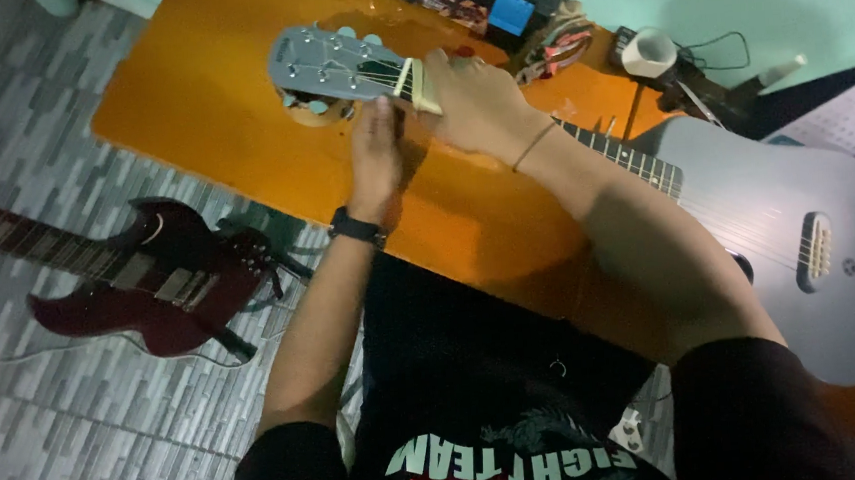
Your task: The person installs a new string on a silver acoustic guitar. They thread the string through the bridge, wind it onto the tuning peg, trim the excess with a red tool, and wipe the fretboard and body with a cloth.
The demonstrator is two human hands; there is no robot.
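One grey guitar (777, 216) lies across orange table (207, 95), headstock (330, 64) at eleven o'clock. Right hand (478, 101) pinches pale block (423, 86) at nut; left hand (377, 158), fingers closed, presses beside it. Strings on, work mid-course. Red guitar (149, 279) on floor, nine o'clock.

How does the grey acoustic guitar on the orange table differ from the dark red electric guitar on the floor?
The grey acoustic guitar lies on the orange table, while the dark red electric guitar lies on the grey tiled floor. The grey one has a smooth rounded body; the red one has pointed horns. Both hands, left hand and right hand, are at the grey guitar's headstock; nobody touches the red one. Both lie flat, strings up.
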